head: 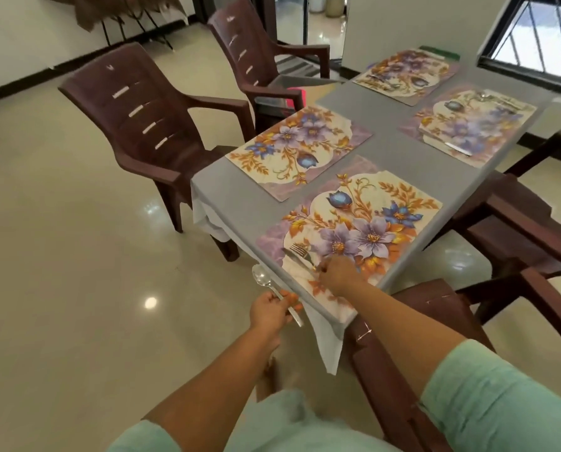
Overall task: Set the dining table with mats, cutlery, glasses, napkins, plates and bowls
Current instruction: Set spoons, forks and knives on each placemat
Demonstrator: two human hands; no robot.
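fork [300,252] on near mat [364,223] | spoon [269,288] left, off table [399,154]

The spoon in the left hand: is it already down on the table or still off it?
Off it. The left hand grips the spoon by its handle beside the table edge, bowl over the floor.

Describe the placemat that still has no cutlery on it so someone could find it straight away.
Start at the grey-clothed dining table with four floral rectangular placemats. Go to the side facing the two empty brown plastic chairs; take the nearer placemat there. Unlike the others, it lies completely bare, without any silver cutlery on it.
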